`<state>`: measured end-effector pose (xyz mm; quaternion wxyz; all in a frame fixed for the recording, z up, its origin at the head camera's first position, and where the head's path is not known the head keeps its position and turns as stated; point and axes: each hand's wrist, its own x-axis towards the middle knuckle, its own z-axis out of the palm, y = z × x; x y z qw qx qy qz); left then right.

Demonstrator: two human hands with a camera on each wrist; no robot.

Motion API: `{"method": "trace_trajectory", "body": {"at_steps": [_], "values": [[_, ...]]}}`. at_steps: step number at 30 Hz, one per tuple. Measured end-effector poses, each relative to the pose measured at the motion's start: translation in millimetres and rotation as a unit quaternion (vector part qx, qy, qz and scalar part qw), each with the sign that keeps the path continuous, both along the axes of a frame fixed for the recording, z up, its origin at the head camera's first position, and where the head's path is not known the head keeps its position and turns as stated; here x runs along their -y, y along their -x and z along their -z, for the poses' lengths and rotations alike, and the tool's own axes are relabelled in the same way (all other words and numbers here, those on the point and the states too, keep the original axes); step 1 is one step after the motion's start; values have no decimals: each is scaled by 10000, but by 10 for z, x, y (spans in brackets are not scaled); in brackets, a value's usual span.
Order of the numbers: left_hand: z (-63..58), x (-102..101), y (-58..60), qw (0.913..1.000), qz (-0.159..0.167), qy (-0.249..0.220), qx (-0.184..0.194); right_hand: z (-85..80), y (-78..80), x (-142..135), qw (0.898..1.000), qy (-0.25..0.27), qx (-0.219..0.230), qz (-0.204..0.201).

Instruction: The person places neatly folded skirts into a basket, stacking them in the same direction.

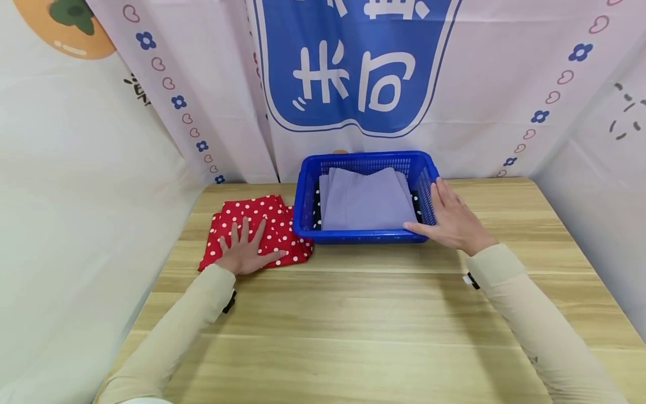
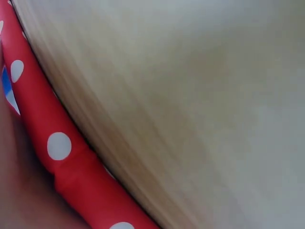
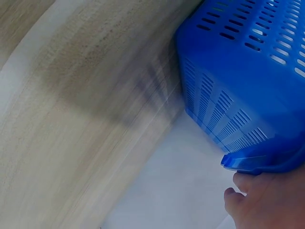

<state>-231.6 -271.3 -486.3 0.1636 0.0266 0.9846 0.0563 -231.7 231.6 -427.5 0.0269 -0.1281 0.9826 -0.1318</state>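
A folded red cloth with white polka dots (image 1: pixel 272 216) lies on the table at the left. My left hand (image 1: pixel 243 252) rests on it with the fingers spread; the cloth's folded edge (image 2: pixel 59 121) shows in the left wrist view. To the right stands a blue plastic basket (image 1: pixel 360 235) with slotted walls, overlapping the red cloth's right edge in the head view. Inside lies a folded lavender cloth (image 1: pixel 365 199) over a dark cloth with white dots (image 1: pixel 317 207). My right hand (image 1: pixel 454 224) touches the basket's right front corner, thumb at the rim and fingers extended along the right side.
The wooden table (image 1: pixel 353 325) stretches in front of the basket. A white printed curtain (image 1: pixel 484 84) with a blue sign hangs right behind the table's back edge. White sheets hang at the left and right sides.
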Motion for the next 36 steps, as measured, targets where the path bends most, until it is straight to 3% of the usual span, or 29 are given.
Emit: {"method": "trace_trajectory", "body": {"at_steps": [12, 24, 32, 36], "values": [[16, -36, -356, 9999, 96, -44, -36, -18, -6, 9, 10000, -12, 74, -3], [-35, -36, -871, 9998, 135, 73, -133, -9, -1, 44, 9999, -51, 79, -51], [-92, -69, -1238, 9990, 328, 294, -96, -15, 7, 34, 9999, -52, 85, -40], [-111, -107, -1357, 9989, 355, 315, -62, -20, 5, 19, 10000, -21, 89, -23]]}}
